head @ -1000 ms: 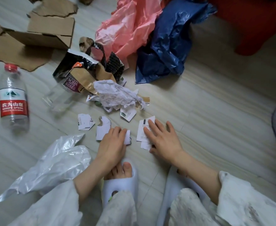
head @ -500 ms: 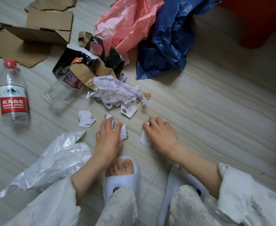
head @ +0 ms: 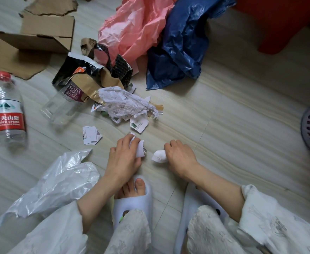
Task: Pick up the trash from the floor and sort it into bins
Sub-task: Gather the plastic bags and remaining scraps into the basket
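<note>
Paper scraps (head: 140,147) on floor (head: 223,125), light and limp, easily torn: gathered by bunching, left hand (head: 122,158) clenched round one wad, right hand (head: 180,155) clenched round another (head: 159,156).

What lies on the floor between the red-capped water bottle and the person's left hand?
In the head view, a small stack of torn white paper scraps lies between the water bottle and the left hand; otherwise bare floor.

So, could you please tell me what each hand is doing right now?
Left hand: grips a white torn paper scrap.
Right hand: grips a white crumpled paper scrap.
</note>
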